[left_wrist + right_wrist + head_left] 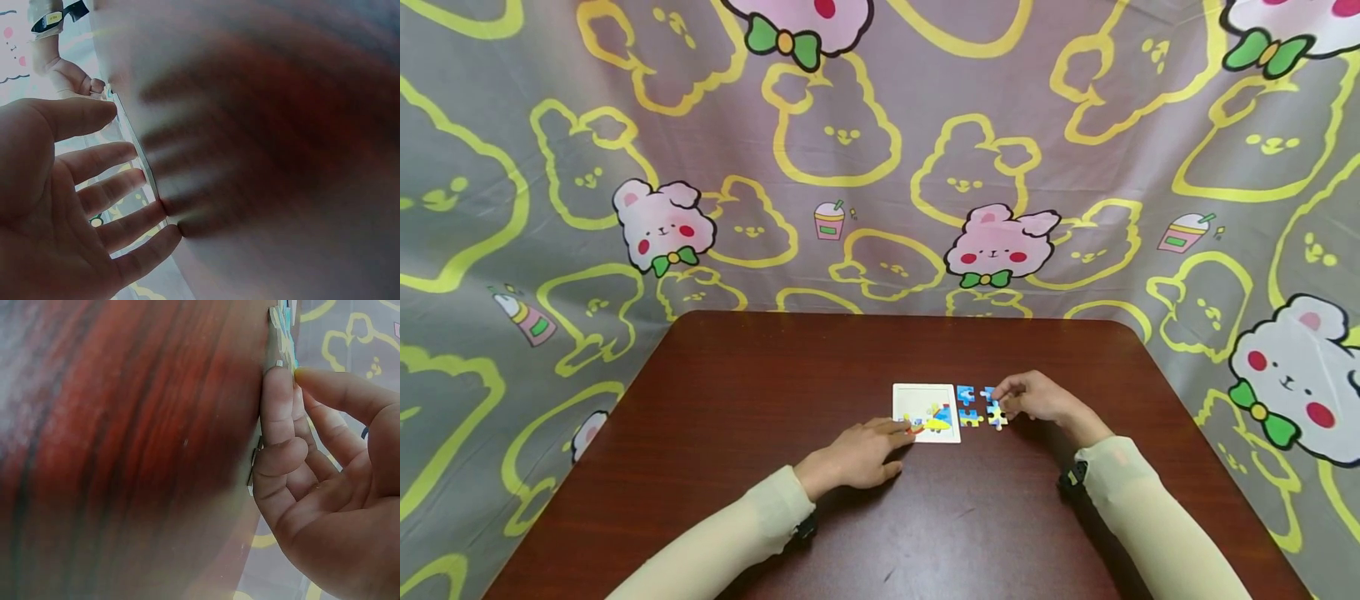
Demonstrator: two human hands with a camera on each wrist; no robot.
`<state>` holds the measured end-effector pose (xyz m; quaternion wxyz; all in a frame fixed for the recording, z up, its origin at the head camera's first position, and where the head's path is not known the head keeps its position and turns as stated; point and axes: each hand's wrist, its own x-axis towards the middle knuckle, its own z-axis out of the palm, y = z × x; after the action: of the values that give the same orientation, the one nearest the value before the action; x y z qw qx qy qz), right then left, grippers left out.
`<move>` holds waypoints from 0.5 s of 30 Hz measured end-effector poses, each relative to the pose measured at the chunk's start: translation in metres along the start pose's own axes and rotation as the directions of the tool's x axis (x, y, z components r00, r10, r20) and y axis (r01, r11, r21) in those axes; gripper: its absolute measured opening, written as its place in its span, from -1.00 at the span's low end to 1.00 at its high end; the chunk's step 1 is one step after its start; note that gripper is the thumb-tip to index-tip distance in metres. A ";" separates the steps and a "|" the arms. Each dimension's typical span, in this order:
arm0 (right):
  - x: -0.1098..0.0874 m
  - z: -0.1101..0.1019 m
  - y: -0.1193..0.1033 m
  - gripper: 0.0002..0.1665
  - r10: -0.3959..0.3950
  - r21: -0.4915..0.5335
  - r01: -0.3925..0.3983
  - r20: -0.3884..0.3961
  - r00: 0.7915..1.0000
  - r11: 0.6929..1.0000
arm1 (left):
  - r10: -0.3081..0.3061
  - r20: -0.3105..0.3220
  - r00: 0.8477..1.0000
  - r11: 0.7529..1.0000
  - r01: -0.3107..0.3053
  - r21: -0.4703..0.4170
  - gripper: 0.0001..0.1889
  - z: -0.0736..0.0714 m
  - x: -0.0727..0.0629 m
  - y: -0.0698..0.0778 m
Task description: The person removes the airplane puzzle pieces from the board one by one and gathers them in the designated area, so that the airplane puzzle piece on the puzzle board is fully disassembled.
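Observation:
A square white puzzle board [927, 389] lies on the table, with a yellow, blue and red picture partly filling its lower part. My left hand [863, 454] rests at the board's left front corner, fingers extended; in the left wrist view, fingertips of the left hand [94, 194] touch the board's edge. To the board's right lie several loose jigsaw pieces, among them a blue piece [966, 395] and a blue-yellow piece [971, 418]. My right hand [1037, 398] pinches a jigsaw piece [996, 417] at the right of this group; its fingers partly hide it. Thumb and fingertips of the right hand [325, 469] meet around the pieces' edges.
The dark reddish-brown wooden table [775, 375] has rounded far corners. Behind and beside it hangs a grey curtain [880, 150] printed with yellow outlines and pink-cheeked cartoon animals. Dark bands sit on both wrists.

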<state>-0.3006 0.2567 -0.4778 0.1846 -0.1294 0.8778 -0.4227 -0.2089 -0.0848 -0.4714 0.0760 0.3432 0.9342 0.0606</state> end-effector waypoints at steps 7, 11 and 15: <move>0.000 -0.001 0.000 -0.81 0.020 -0.038 -0.021 -0.017 1.000 0.999 | -0.005 0.006 1.000 1.000 0.005 -0.018 -0.46 0.000 0.000 -0.001; 0.000 -0.002 0.000 -0.81 0.024 -0.040 -0.025 -0.020 1.000 0.999 | -0.004 0.002 1.000 1.000 0.004 -0.027 -0.46 -0.001 0.001 -0.002; 0.001 -0.002 0.000 -0.81 0.025 -0.028 -0.025 -0.018 1.000 0.999 | -0.003 0.003 1.000 1.000 0.004 -0.028 -0.46 0.000 0.001 -0.002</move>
<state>-0.3027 0.2577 -0.4773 0.1801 -0.1172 0.8868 -0.4091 -0.2111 -0.0861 -0.4721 0.0823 0.3406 0.9337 0.0733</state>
